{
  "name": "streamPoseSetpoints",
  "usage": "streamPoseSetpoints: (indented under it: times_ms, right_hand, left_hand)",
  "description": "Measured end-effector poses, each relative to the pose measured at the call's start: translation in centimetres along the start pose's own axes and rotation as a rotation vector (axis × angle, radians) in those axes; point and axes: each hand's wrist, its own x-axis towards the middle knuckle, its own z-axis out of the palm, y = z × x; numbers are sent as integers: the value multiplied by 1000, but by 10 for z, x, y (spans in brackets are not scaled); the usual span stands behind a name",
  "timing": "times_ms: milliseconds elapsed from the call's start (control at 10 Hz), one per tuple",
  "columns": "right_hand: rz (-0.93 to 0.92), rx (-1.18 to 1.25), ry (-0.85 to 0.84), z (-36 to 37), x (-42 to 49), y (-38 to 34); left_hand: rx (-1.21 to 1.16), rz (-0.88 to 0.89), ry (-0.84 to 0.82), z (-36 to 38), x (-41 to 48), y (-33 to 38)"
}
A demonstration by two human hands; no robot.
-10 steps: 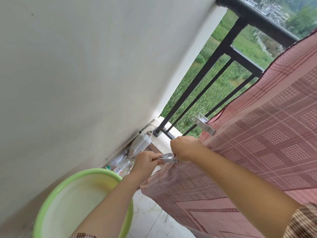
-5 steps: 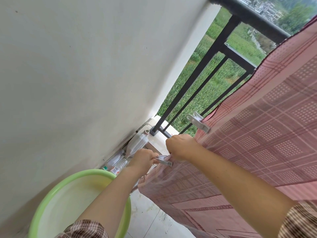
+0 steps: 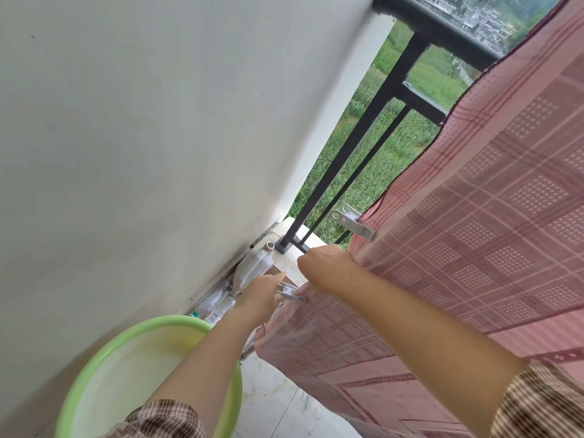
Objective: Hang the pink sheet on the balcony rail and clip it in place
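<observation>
The pink checked sheet (image 3: 474, 216) hangs over the black balcony rail (image 3: 442, 30) and fills the right of the view. A metal clip (image 3: 352, 222) is clamped on the sheet's left edge, partway down. Lower on that edge, my left hand (image 3: 262, 292) pinches a second metal clip (image 3: 292, 295) whose jaws touch the cloth. My right hand (image 3: 325, 267) grips the sheet's edge just above that clip, fingers curled into the fabric.
A white wall (image 3: 158, 137) runs close along the left. A light green basin (image 3: 148, 368) stands on the tiled floor below my left arm. Plastic bottles and a white jug (image 3: 252, 270) lie in the corner by the railing post (image 3: 354, 143).
The clip in my left hand has come onto the sheet's edge, just below my right hand. Both hands stay low on the left edge; the view has shifted slightly.
</observation>
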Motion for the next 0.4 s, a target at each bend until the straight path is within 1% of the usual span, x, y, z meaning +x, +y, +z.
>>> streamPoseSetpoints:
  times_ms: [100, 200, 300, 400]
  right_hand:
    - [-62, 17, 98, 0, -7, -1]
    - [-122, 99, 232, 7, -11, -4]
    - [-145, 281, 353, 10, -22, -2]
    - [-99, 592, 399, 10, -48, 8]
  left_hand:
    - [-59, -7, 70, 1, -4, -1]
    - [-57, -40, 132, -10, -15, 0]
    - [-32, -45, 253, -32, -27, 12]
    - [-94, -53, 415, -54, -37, 34]
